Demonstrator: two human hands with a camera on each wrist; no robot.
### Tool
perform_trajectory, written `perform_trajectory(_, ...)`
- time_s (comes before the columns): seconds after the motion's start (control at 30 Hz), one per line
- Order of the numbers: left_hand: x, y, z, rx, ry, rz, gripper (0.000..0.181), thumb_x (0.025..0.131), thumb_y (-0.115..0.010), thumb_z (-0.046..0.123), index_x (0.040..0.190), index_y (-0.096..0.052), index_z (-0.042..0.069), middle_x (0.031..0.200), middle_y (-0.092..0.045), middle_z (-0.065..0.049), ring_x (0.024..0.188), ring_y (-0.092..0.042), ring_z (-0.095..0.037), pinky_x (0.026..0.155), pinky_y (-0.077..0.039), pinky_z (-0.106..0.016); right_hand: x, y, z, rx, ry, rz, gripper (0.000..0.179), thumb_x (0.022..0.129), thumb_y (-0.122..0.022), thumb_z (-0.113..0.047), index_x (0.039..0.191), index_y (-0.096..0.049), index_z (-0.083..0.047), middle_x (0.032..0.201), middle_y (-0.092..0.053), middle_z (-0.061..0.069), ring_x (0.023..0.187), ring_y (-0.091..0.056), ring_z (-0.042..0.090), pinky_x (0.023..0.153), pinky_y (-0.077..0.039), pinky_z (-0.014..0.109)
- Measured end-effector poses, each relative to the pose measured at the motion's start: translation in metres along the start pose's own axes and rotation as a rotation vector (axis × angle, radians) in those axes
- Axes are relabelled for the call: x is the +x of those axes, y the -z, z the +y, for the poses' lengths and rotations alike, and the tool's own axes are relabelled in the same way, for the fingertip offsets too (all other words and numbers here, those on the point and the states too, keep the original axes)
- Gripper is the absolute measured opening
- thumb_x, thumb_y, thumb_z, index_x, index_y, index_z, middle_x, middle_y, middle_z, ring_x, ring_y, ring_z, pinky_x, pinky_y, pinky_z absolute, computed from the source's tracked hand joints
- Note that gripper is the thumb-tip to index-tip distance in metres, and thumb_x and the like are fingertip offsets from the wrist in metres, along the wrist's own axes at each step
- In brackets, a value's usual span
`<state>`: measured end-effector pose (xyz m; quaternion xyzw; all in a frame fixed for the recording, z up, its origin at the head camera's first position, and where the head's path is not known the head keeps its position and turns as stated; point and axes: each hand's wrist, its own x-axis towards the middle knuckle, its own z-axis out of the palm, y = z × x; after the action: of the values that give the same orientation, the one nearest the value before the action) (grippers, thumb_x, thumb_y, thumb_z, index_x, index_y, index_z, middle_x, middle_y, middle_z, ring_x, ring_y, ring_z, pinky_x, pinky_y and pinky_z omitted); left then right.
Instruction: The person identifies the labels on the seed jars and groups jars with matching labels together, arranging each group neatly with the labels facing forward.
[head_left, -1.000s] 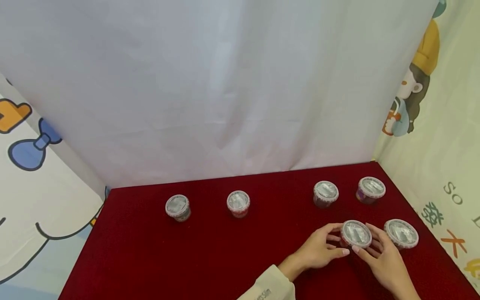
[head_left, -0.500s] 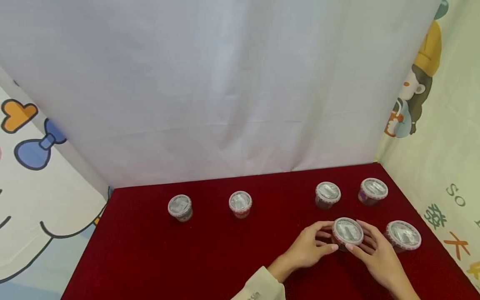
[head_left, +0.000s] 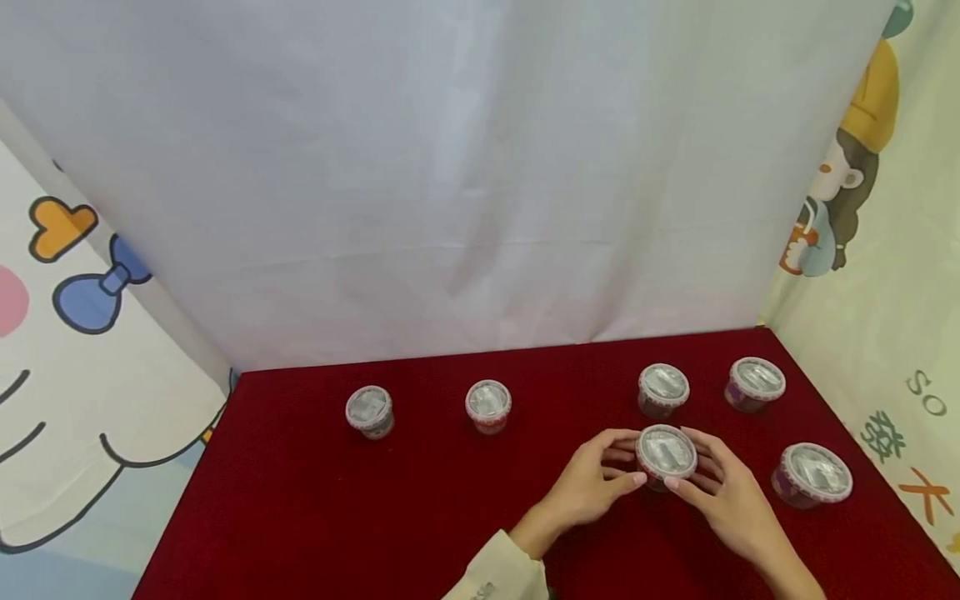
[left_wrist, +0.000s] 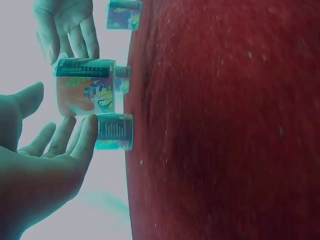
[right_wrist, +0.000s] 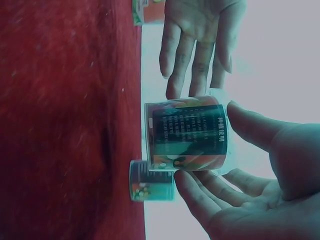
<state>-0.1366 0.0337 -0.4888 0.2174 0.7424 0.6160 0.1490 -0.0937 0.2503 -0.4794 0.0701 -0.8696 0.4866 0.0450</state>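
A small round tub (head_left: 666,452) with a clear lid and a reddish printed label is held between both hands, upright and a little above the red cloth. My left hand (head_left: 587,482) holds its left side with curved fingers, thumb toward the front. On the opposite side my right hand (head_left: 726,493) grips it, the thumb near the lid's rim. In the left wrist view the tub (left_wrist: 85,90) shows a colourful leaf print. A dark panel with white writing faces the camera on the tub (right_wrist: 190,132) in the right wrist view.
Two similar tubs, one grey-green (head_left: 370,412) and one red (head_left: 488,407), stand at the back left. A dark tub (head_left: 663,390), a purple tub (head_left: 754,383) and a wider purple tub (head_left: 813,475) stand on the right. A white curtain (head_left: 450,208) hangs behind the red cloth (head_left: 360,517).
Both hands have carried the held tub to the left, away from the wider purple tub, and slightly farther back. The head view has shifted a little; the other tubs stay in place.
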Motion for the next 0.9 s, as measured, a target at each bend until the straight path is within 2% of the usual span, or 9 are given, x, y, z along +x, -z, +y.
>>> perform_trajectory(0.07, -0.002, 0.005, -0.001, 0.002, -0.005, 0.01, 0.047, 0.1, -0.072, 0.003, 0.145, -0.057, 0.002, 0.134, -0.066, -0.013, 0.123, -0.065, -0.018, 0.095, -0.054, -0.02, 0.003, -0.003, -0.004, 0.001, 0.008, -0.01, 0.065, 0.094, -0.08, -0.004, 0.149, -0.048, 0.007, 0.141, -0.058, 0.031, 0.114, -0.046, -0.019, 0.089, -0.053, 0.013)
perform_trajectory(0.1, -0.003, 0.007, -0.001, 0.005, -0.008, 0.018, 0.047, 0.1, -0.072, 0.003, 0.145, -0.057, 0.002, 0.133, -0.066, -0.013, 0.122, -0.065, -0.018, 0.095, -0.054, -0.021, 0.005, -0.005, -0.007, 0.0, 0.011, -0.018, 0.065, 0.094, -0.08, -0.004, 0.149, -0.048, 0.006, 0.142, -0.058, 0.031, 0.117, -0.051, -0.013, 0.09, -0.054, 0.017)
perform_trajectory(0.2, -0.006, 0.014, -0.002, 0.011, -0.014, 0.043, 0.048, 0.1, -0.073, 0.003, 0.145, -0.058, 0.001, 0.132, -0.067, -0.014, 0.121, -0.065, -0.019, 0.096, -0.055, -0.022, 0.009, -0.009, -0.013, 0.006, 0.018, -0.038, 0.065, 0.094, -0.079, -0.003, 0.15, -0.047, 0.007, 0.143, -0.057, 0.031, 0.125, -0.062, 0.017, 0.093, -0.06, 0.031)
perform_trajectory(0.27, -0.008, 0.018, -0.002, 0.017, -0.018, 0.059, 0.048, 0.099, -0.073, 0.003, 0.145, -0.058, 0.001, 0.132, -0.067, -0.014, 0.121, -0.066, -0.019, 0.096, -0.055, -0.023, 0.012, -0.013, -0.017, 0.018, 0.024, -0.052, 0.066, 0.094, -0.079, -0.002, 0.15, -0.046, 0.009, 0.143, -0.056, 0.032, 0.128, -0.062, 0.039, 0.094, -0.061, 0.041)
perform_trajectory(0.33, -0.01, 0.022, -0.002, 0.015, -0.017, 0.073, 0.048, 0.099, -0.073, 0.003, 0.145, -0.059, 0.002, 0.131, -0.066, -0.013, 0.121, -0.066, -0.02, 0.096, -0.055, -0.023, 0.014, -0.016, -0.02, 0.035, 0.028, -0.063, 0.066, 0.094, -0.078, 0.0, 0.15, -0.045, 0.01, 0.143, -0.056, 0.034, 0.128, -0.059, 0.05, 0.094, -0.06, 0.047)
perform_trajectory(0.67, -0.016, 0.04, -0.006, 0.009, -0.039, 0.135, 0.044, 0.097, -0.076, 0.002, 0.139, -0.063, 0.004, 0.125, -0.065, -0.013, 0.117, -0.067, -0.027, 0.094, -0.056, -0.022, 0.023, -0.03, -0.034, 0.106, 0.02, -0.124, 0.065, 0.094, -0.078, 0.0, 0.15, -0.046, 0.009, 0.14, -0.058, 0.034, 0.128, -0.06, 0.051, 0.096, -0.059, 0.05)
perform_trajectory(0.9, -0.021, 0.053, -0.013, -0.043, -0.045, 0.111, 0.047, 0.098, -0.074, 0.001, 0.142, -0.058, 0.003, 0.136, -0.064, -0.016, 0.123, -0.066, -0.026, 0.099, -0.056, -0.026, 0.031, -0.036, -0.041, 0.178, 0.032, -0.198, 0.064, 0.096, -0.077, -0.002, 0.151, -0.045, 0.009, 0.142, -0.056, 0.032, 0.127, -0.061, 0.05, 0.094, -0.061, 0.039)
